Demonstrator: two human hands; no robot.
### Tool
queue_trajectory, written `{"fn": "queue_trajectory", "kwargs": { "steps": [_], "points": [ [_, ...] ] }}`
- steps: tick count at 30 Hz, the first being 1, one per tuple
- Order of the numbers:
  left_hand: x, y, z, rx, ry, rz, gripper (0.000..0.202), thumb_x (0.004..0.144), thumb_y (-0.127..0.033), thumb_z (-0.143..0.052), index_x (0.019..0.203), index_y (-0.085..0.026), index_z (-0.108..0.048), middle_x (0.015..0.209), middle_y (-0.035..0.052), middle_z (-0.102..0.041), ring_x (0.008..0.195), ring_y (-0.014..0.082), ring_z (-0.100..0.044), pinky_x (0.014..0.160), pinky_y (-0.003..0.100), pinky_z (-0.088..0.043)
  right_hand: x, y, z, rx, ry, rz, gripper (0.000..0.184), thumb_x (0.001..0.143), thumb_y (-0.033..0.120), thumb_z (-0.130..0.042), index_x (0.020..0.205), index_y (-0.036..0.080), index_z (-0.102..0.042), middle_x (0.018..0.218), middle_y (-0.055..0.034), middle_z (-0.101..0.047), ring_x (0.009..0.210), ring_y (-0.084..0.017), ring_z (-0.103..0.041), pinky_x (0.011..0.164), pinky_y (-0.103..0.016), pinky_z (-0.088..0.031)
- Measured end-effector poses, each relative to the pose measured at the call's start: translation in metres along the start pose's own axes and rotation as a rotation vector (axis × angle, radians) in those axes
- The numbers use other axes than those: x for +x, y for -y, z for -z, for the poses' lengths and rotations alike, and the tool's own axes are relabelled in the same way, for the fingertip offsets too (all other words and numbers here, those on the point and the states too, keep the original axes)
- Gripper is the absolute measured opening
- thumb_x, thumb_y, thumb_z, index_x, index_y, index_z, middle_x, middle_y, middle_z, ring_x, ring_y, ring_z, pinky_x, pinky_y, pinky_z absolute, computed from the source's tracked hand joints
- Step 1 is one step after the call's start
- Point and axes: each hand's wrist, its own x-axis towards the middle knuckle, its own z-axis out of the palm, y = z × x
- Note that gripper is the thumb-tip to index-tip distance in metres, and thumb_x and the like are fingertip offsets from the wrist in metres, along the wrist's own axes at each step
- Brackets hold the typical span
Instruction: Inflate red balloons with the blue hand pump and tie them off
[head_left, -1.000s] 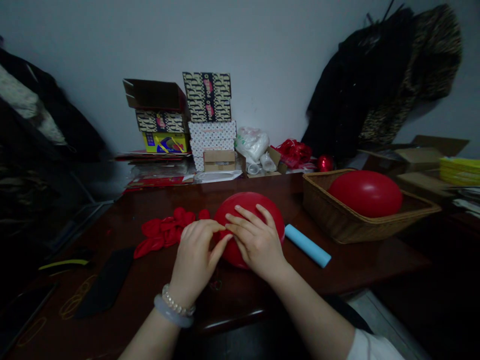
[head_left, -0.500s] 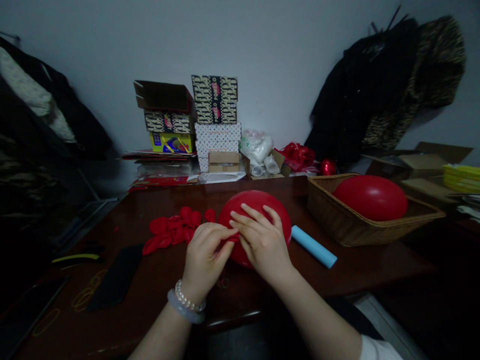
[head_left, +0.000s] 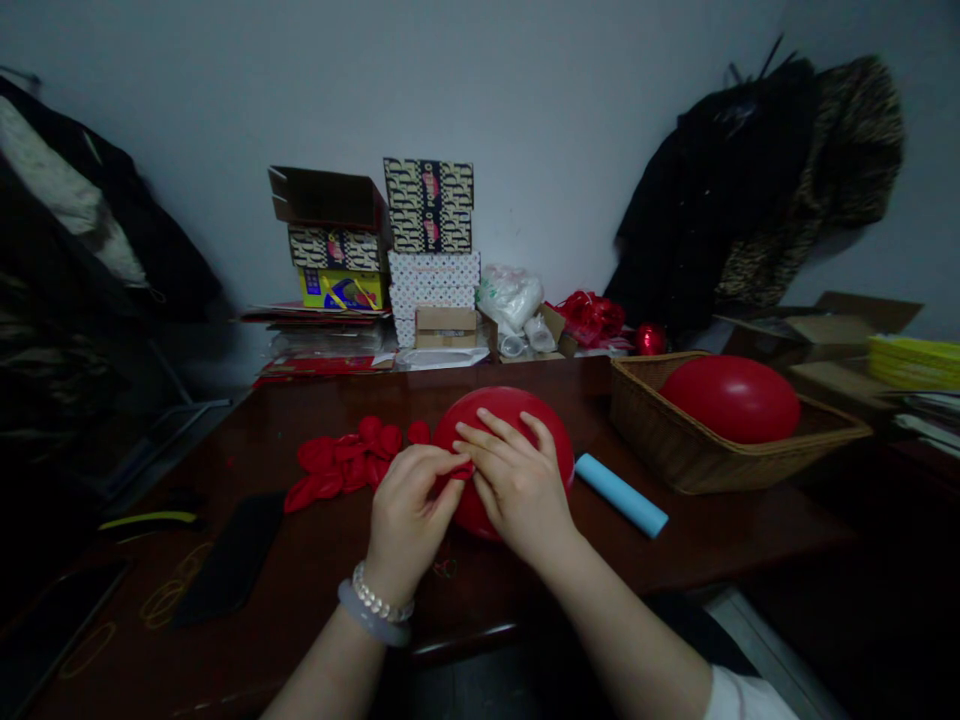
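An inflated red balloon [head_left: 551, 430] rests on the dark table in front of me. My left hand [head_left: 416, 500] pinches its neck [head_left: 460, 470] between thumb and fingertips. Over the balloon's near side lies my right hand [head_left: 517, 475], fingers spread across it and thumb tucked beneath, holding it near the neck. The tip of that thumb is hidden. Left of the balloon is a loose pile of small red balloons [head_left: 345, 460], uninflated. A light blue cylinder [head_left: 621, 495] lies just right of the balloon.
A wicker basket [head_left: 675, 450] holds another inflated red balloon [head_left: 731, 398] at the right. Rubber bands [head_left: 161, 603], a black flat object [head_left: 232, 555] and a yellow-edged tool [head_left: 146, 521] lie at the left. Stacked boxes [head_left: 433, 290] and a plastic bag [head_left: 511, 295] stand along the wall.
The camera view has shifted slightly. Both hands keep almost the same hold on the balloon and its neck.
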Motion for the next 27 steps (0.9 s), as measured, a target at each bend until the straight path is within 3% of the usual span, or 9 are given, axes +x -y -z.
{"fn": "queue_trajectory", "kwargs": {
  "steps": [16,21,24,27],
  "points": [
    [-0.007,0.008,-0.004,0.029,0.007,0.001,0.015,0.086,-0.017,-0.057,0.098,-0.02,-0.066,0.092,0.0062,-0.064,0.089,0.0181,-0.059,0.082,0.035,-0.049,-0.005,-0.001,-0.011,-0.02,-0.029,0.018,0.029,0.089,0.017,-0.051,0.114,0.025,-0.064,0.123,-0.0023,-0.065,0.127,-0.018,-0.049,0.114,-0.045,-0.016],
    [-0.009,0.007,-0.003,0.0,-0.03,0.003,0.013,0.086,-0.016,-0.056,0.093,-0.02,-0.067,0.089,0.0051,-0.064,0.087,0.0173,-0.059,0.081,0.034,-0.048,-0.004,-0.003,-0.012,0.012,-0.052,0.076,0.023,0.093,0.018,-0.047,0.106,0.024,-0.065,0.117,-0.0018,-0.068,0.122,-0.017,-0.054,0.111,-0.043,-0.022],
    [-0.008,-0.002,-0.002,-0.043,-0.099,0.073,0.012,0.084,-0.022,-0.062,0.095,-0.019,-0.067,0.093,0.0056,-0.065,0.09,0.018,-0.059,0.084,0.034,-0.048,0.002,-0.006,-0.006,0.004,-0.082,0.109,0.024,0.093,0.017,-0.046,0.107,0.023,-0.065,0.118,-0.0024,-0.067,0.121,-0.016,-0.056,0.11,-0.041,-0.025],
    [-0.007,-0.015,-0.003,-0.225,-0.052,0.289,0.021,0.086,-0.036,-0.06,0.08,-0.017,-0.067,0.082,0.0056,-0.065,0.078,0.0172,-0.06,0.076,0.031,-0.049,0.01,-0.01,0.005,-0.05,-0.157,0.103,0.029,0.092,0.015,-0.045,0.113,0.025,-0.063,0.124,-0.0019,-0.064,0.124,-0.016,-0.052,0.111,-0.04,-0.023]
  ]
}}
